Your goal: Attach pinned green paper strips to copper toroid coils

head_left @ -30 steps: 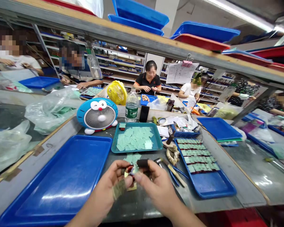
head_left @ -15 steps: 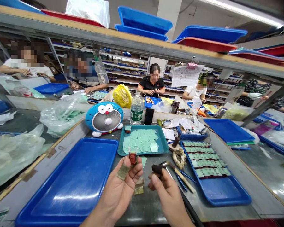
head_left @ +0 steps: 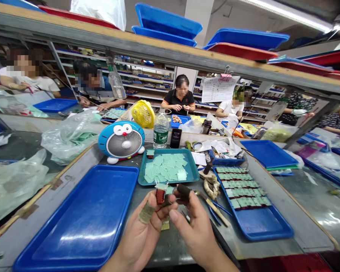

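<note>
My left hand [head_left: 147, 226] pinches a small red-brown wound coil [head_left: 160, 195] upright, with thin pale leads at its top. Tan tape covers the left thumb; a dark cover sits on one of its fingers. My right hand [head_left: 197, 223] is close beside the coil, its thumb and dark-covered index finger apart, with nothing visible between them. Whether its fingertips touch the left hand or coil is unclear. Beyond both hands lies a teal tray [head_left: 197, 177] of pale green paper pieces [head_left: 166, 166], with another coil [head_left: 150, 154] in its corner.
An empty-looking blue tray [head_left: 82, 215] lies left. Another blue tray [head_left: 266, 223] at right holds rows of green-topped coils [head_left: 243, 189]. Pliers [head_left: 218, 211] and a black-handled tool [head_left: 223, 241] lie near my right hand. A fan [head_left: 121, 141], bottle [head_left: 160, 132] and phone [head_left: 175, 138] stand behind.
My right hand has moved left and up, from apart to close beside the coil. My left hand still holds the coil, slightly lower in view. The phone screen has lit up.
</note>
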A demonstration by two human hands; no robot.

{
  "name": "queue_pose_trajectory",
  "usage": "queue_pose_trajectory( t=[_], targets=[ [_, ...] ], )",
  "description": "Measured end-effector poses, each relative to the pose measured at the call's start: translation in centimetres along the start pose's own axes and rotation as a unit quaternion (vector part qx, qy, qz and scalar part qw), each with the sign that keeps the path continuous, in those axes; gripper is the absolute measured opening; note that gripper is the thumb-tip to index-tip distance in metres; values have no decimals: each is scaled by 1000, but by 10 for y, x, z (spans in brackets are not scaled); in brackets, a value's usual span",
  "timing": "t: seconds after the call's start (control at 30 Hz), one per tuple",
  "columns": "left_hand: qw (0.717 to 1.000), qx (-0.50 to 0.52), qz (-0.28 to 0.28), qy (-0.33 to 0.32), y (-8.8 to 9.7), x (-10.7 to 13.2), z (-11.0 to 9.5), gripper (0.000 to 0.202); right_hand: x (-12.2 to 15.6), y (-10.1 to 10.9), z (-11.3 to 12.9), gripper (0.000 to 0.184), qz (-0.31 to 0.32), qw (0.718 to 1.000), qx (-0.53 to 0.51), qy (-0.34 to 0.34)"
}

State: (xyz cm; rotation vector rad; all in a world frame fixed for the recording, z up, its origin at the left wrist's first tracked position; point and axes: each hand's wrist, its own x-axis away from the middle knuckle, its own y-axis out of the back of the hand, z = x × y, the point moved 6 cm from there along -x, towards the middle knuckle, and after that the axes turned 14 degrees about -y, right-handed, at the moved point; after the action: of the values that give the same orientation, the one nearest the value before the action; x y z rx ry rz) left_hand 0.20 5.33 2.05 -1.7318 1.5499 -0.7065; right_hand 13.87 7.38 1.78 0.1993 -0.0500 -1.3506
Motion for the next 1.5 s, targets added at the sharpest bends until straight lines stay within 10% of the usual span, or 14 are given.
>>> queue_pose_trajectory(
  t=[0.43, 0.63, 0.97, 1.5],
  targets=[
    [988, -152, -19, -30, 4, 3, 5, 30, -3, -4, 33, 46, -74, 949, 234, 198],
    [960, -272, 61, -37, 22, 1, 3, 63, -5, -1, 14, 45, -22, 974, 181, 133],
    [893, -400, 205, -22, 19, -8, -16, 56, -5, 7, 20, 46, -13, 982, 137, 129],
    [895, -401, 192, -36, 16, -2, -14, 48, 5, 4, 25, 35, -35, 950, 220, 217]
  ],
)
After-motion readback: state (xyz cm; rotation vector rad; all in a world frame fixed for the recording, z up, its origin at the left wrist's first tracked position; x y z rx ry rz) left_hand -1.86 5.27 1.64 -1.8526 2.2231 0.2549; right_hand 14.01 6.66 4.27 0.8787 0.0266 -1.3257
